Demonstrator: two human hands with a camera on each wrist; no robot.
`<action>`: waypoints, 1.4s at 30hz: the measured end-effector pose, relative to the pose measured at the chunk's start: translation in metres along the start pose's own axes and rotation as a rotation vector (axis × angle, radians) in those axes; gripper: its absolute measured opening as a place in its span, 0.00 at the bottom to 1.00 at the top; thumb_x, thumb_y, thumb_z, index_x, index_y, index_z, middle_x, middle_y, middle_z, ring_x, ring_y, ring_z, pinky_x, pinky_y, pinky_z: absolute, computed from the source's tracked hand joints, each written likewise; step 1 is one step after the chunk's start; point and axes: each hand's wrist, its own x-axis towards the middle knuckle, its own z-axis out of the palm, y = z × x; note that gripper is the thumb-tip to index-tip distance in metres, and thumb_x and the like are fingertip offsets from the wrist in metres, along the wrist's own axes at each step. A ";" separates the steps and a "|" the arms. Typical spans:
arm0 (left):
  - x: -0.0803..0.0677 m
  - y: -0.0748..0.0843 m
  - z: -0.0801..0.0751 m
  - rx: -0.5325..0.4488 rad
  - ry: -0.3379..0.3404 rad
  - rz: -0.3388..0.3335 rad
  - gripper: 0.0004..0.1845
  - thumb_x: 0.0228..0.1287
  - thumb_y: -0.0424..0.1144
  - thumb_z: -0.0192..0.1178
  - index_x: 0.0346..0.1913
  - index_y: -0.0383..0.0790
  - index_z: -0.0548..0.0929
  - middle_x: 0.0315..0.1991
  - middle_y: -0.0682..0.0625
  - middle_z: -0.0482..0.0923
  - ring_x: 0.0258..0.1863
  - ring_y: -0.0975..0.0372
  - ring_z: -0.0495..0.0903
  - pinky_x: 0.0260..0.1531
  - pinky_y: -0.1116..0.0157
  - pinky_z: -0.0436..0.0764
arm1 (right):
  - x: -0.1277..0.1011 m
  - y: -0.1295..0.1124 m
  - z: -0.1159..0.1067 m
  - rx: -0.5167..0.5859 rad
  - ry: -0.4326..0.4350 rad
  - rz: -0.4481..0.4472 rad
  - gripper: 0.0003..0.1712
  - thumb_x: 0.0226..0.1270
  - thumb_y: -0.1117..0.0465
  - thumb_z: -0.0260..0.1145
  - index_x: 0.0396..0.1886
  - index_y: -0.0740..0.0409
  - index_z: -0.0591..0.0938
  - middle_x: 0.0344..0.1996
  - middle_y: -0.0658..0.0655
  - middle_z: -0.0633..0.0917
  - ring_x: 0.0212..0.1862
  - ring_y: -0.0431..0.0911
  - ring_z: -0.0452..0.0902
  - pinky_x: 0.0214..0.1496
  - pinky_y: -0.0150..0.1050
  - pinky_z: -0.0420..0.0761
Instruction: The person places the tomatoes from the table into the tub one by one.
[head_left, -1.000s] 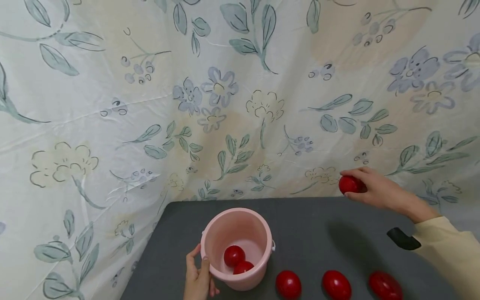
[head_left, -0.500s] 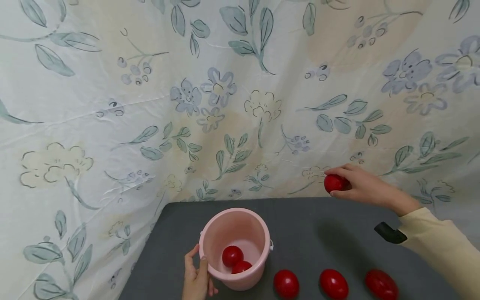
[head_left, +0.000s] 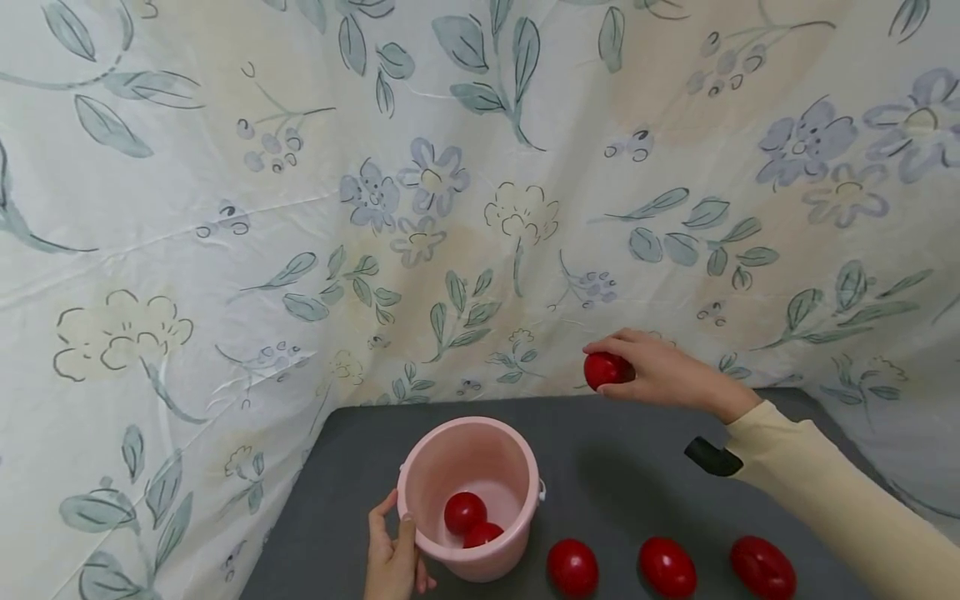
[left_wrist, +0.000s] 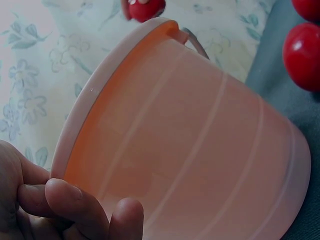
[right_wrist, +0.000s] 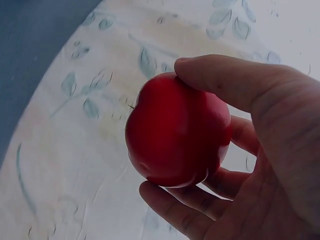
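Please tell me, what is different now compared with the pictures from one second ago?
The right hand, gripping a glossy red tomato-like fruit, has carried it leftward, toward the pink plastic bucket. The left hand still holds the bucket's side. The two red fruits inside it and the three red fruits on the grey mat have not moved.

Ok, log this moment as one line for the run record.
left hand: holds pink bucket by its side | right hand: grips red fruit in the air | bucket: two red fruits inside | table: three red fruits beside bucket
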 end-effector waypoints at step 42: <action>0.002 -0.003 0.003 -0.032 -0.005 0.021 0.26 0.81 0.37 0.39 0.75 0.42 0.46 0.10 0.47 0.70 0.06 0.65 0.71 0.16 0.65 0.80 | 0.038 -0.072 0.115 0.257 -0.387 -0.226 0.35 0.58 0.53 0.77 0.65 0.32 0.76 0.61 0.47 0.76 0.61 0.43 0.70 0.47 0.29 0.83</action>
